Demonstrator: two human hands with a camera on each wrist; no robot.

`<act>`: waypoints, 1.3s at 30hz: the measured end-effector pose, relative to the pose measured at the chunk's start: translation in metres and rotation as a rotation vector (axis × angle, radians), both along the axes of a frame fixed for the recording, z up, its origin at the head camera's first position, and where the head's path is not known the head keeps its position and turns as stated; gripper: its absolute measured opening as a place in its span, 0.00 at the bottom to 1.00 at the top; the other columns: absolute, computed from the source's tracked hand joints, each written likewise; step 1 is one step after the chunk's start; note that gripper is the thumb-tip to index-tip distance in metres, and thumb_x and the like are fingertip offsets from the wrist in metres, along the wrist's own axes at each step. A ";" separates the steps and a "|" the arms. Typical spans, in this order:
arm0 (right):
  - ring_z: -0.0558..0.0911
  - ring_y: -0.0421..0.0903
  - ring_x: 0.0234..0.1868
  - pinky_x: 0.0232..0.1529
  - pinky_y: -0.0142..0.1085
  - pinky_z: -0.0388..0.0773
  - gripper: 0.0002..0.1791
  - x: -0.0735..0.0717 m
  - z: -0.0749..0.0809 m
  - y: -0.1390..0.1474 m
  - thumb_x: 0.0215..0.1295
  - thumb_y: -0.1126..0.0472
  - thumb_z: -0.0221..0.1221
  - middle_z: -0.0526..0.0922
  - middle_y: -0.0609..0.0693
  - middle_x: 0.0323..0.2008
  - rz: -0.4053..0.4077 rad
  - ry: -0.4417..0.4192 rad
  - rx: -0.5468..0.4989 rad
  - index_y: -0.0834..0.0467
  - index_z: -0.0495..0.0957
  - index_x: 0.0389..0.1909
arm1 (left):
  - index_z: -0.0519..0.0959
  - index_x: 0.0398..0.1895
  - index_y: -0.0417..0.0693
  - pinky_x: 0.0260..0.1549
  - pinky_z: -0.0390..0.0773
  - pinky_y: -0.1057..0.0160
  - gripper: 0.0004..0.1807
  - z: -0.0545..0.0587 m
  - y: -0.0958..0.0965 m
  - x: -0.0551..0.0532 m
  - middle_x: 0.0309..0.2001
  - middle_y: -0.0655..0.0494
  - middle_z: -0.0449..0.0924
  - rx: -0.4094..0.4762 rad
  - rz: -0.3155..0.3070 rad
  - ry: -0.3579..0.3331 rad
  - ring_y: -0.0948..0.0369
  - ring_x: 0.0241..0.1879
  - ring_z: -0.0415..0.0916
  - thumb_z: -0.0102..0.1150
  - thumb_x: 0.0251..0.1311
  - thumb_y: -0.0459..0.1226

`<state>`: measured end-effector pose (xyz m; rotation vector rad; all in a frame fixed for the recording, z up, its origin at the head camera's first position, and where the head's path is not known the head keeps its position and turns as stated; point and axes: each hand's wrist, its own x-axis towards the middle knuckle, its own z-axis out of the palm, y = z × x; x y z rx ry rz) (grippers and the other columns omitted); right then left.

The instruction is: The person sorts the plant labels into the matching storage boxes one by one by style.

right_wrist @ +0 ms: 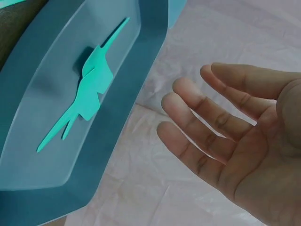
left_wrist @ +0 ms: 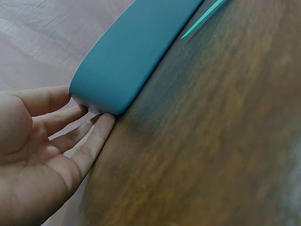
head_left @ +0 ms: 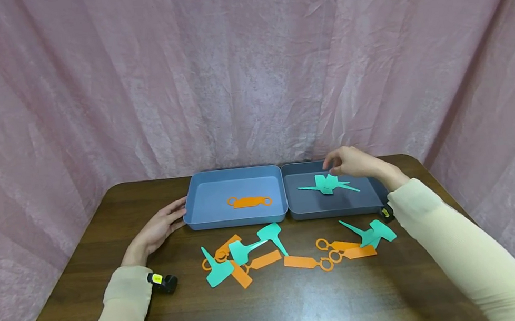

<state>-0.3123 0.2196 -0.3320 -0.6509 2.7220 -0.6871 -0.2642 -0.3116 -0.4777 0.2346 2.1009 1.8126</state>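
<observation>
My left hand (head_left: 162,225) touches the left wall of the light blue tray (head_left: 199,191) with its fingertips; in the left wrist view its fingers (left_wrist: 94,141) lie against the tray's end. Orange ring-ended plant tags (head_left: 249,201) lie inside that tray. Over the back of the dark grey-blue tray (head_left: 306,209) hovers my right hand (head_left: 353,163), its fingers loosely bent and nothing between them. Below it, several green T-shaped plant labels (head_left: 329,183) overlap on the tray floor. The right wrist view shows the same green labels (right_wrist: 94,82) apart from the fingers (right_wrist: 188,120).
Both trays stand side by side at the back of the brown wooden table (head_left: 199,320). In front lie mixed green labels (head_left: 220,273) and orange tags (head_left: 264,260), with another mixed cluster of orange tags (head_left: 358,252) and green labels (head_left: 382,230) at right. A pink curtain (head_left: 247,66) hangs behind.
</observation>
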 end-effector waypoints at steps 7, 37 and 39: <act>0.80 0.45 0.34 0.37 0.40 0.79 0.10 0.011 0.001 -0.002 0.75 0.65 0.60 0.86 0.49 0.35 0.133 -0.071 0.019 0.61 0.84 0.52 | 0.45 0.85 0.43 0.71 0.70 0.58 0.32 0.002 0.000 0.000 0.83 0.40 0.44 -0.010 0.001 0.000 0.43 0.80 0.50 0.38 0.86 0.39; 0.77 0.42 0.33 0.34 0.33 0.76 0.04 0.074 -0.040 0.002 0.71 0.68 0.63 0.81 0.45 0.34 0.336 -0.287 0.029 0.60 0.83 0.44 | 0.46 0.86 0.44 0.65 0.74 0.67 0.33 0.002 -0.002 -0.001 0.83 0.40 0.45 0.007 -0.004 -0.003 0.43 0.79 0.50 0.40 0.85 0.40; 0.76 0.41 0.32 0.33 0.32 0.74 0.05 0.077 -0.042 0.002 0.70 0.69 0.64 0.79 0.45 0.33 0.334 -0.301 0.036 0.59 0.82 0.44 | 0.46 0.86 0.44 0.65 0.74 0.67 0.33 0.002 -0.002 -0.001 0.83 0.40 0.45 0.006 -0.003 -0.004 0.43 0.79 0.50 0.40 0.85 0.40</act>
